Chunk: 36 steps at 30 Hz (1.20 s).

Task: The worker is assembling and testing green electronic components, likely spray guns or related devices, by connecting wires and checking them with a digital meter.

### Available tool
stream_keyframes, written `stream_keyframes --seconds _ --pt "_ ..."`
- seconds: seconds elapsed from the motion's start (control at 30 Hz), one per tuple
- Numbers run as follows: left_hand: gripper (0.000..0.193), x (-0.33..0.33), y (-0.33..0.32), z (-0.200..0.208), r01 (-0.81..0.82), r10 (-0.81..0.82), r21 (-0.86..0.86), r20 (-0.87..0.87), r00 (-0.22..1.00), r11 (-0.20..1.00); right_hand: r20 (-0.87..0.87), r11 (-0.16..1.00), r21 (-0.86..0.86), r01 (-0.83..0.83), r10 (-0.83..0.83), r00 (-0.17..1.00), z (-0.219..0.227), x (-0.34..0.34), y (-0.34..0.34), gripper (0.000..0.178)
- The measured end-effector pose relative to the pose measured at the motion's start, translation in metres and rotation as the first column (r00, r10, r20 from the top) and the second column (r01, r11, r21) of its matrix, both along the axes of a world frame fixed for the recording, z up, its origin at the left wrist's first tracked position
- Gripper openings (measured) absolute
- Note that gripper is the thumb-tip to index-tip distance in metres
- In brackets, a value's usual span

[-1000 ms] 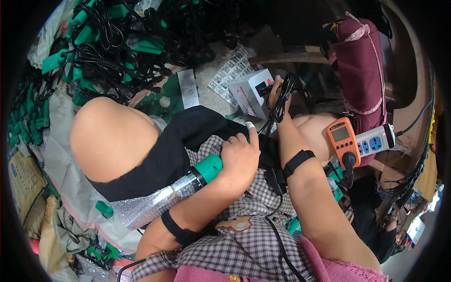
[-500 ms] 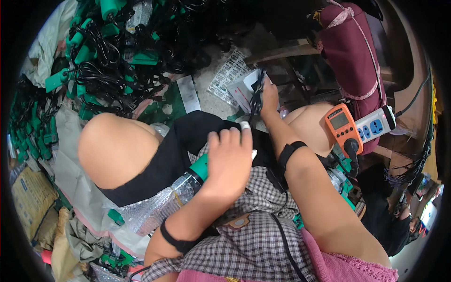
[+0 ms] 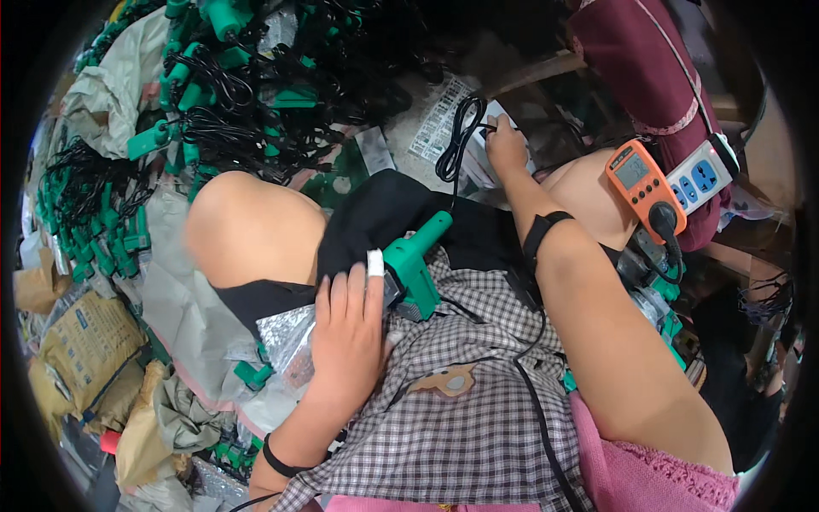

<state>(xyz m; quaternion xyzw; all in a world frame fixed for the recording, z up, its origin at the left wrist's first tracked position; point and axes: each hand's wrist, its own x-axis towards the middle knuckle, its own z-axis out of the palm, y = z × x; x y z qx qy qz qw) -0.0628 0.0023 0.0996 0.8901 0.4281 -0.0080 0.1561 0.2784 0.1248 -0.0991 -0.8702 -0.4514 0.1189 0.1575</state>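
Green tool (image 3: 415,263), blocky and slim-handled; left hand (image 3: 351,322) and right hand (image 3: 509,152) apart, grips unclear.

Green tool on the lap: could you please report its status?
Left hand over bubble wrap; right hand at white box; green tool by left hand; looped black cord beside right hand.

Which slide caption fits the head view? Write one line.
Left hand on clear bubble wrap beside a corded green handheld tool, right hand at a white box.
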Motion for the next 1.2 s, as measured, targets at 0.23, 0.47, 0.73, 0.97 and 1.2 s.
stream_keyframes --seconds 0.23,0.47,0.73,0.97,1.2 --pt "0.076 0.001 -0.001 -0.005 -0.019 0.037 0.115 -0.155 0.987 0.993 -0.176 0.986 -0.089 -0.144 0.127 0.976 0.065 -0.008 -0.025 0.050" --pt "0.063 0.023 0.026 0.043 0.032 -0.018 0.221 -0.062 0.998 0.975 -0.898 0.848 -0.425 -0.318 -0.440 0.025 0.131 -0.111 -0.108 0.070" --pt "0.063 0.024 0.033 0.094 0.072 -0.048 0.156 -0.148 0.988 0.985 -0.985 0.964 -0.162 0.213 -0.143 -0.099 0.125 -0.158 -0.080 0.054" --pt "0.076 -0.006 0.069 0.077 -0.006 0.625 -0.986 0.099 0.775 0.164 -0.905 0.961 0.059 0.271 0.166 -0.392 0.159 -0.127 -0.067 0.041" --pt "0.086 0.004 0.054 0.069 -0.178 0.186 -0.143 0.042 0.982 0.974 -0.925 0.998 0.068 -0.018 0.056 -0.375 0.153 -0.095 -0.075 0.045"
